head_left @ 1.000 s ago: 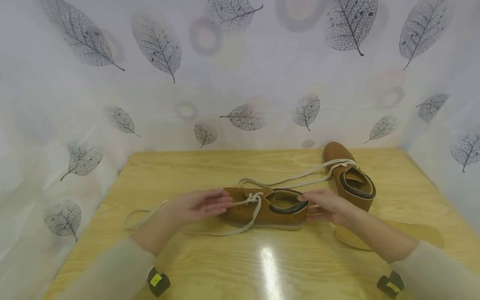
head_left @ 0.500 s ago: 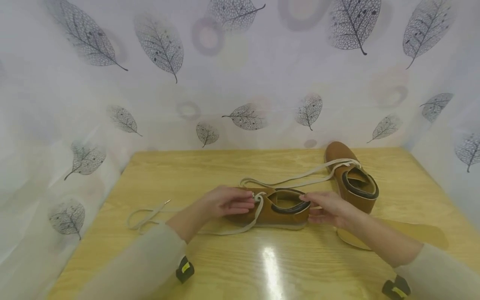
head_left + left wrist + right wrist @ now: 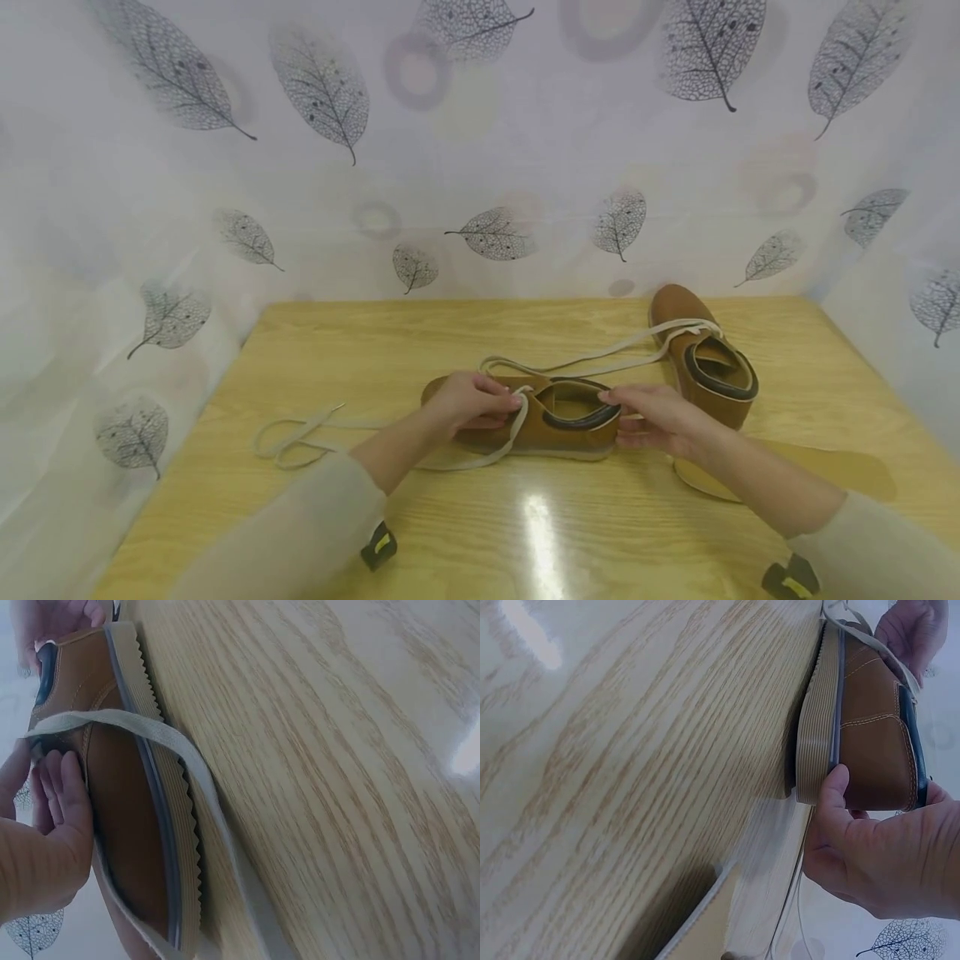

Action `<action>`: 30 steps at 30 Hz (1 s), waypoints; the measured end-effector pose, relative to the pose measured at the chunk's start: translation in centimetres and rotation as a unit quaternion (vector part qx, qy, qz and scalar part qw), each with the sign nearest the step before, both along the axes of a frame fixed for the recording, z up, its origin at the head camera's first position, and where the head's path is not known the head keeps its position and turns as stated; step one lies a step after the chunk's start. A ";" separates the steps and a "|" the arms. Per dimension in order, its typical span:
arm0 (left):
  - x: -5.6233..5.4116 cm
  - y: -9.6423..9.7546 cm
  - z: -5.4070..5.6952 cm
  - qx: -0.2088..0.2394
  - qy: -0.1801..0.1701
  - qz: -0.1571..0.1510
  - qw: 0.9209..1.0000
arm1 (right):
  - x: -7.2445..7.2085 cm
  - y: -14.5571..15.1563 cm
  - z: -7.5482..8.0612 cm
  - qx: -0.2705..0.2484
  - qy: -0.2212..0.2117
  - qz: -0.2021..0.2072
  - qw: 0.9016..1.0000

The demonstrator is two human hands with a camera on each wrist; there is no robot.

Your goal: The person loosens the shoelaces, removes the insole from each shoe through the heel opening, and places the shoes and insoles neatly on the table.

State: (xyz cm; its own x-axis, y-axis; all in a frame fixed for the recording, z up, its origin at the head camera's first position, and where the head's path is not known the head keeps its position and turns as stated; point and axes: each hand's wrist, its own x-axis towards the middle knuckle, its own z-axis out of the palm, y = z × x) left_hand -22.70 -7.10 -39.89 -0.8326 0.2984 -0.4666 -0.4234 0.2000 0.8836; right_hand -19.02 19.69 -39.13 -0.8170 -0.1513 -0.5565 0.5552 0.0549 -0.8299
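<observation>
A brown leather shoe (image 3: 558, 433) with a dark padded collar lies sole down on the wooden table, toe to the left. My left hand (image 3: 472, 404) is over its front, thumb and fingertips pinching the cream shoelace (image 3: 517, 425) near the eyelets; the fingertips partly hide the spot. In the left wrist view that shoelace (image 3: 180, 742) loops over the shoe's side and down to the tabletop. My right hand (image 3: 660, 417) grips the heel, with the thumb at the collar's edge. From the right wrist view, fingers (image 3: 836, 787) press the back of the heel just above the ribbed sole.
Behind on the right stands a second brown shoe (image 3: 675, 308), its long laces (image 3: 592, 362) trailing left behind the first. A flat tan insole (image 3: 832, 471) lies under my right forearm. One loose lace end (image 3: 300, 437) curls on the table at left. A leaf-patterned curtain (image 3: 330, 192) borders the table.
My left hand has moved right from the toe to the lacing and now pinches the lace there. The right hand keeps its hold on the heel.
</observation>
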 end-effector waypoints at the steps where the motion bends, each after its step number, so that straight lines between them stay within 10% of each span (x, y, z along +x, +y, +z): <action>1: 0.1 0.1 0.0 -0.007 0.009 0.001 1.000 | 0.0 0.0 0.0 -0.001 0.000 0.000 1.000; 9: 0.6 0.8 0.2 -0.032 0.056 0.002 0.998 | 0.1 0.1 0.1 0.004 0.003 0.017 1.000; 23: -0.7 -1.2 -0.3 -0.002 0.068 -0.170 0.983 | 0.2 0.0 0.1 0.023 0.000 0.019 1.000; 30: -0.8 -0.9 0.1 -0.007 0.071 -0.129 0.989 | 0.1 0.2 0.3 0.018 -0.002 0.022 1.000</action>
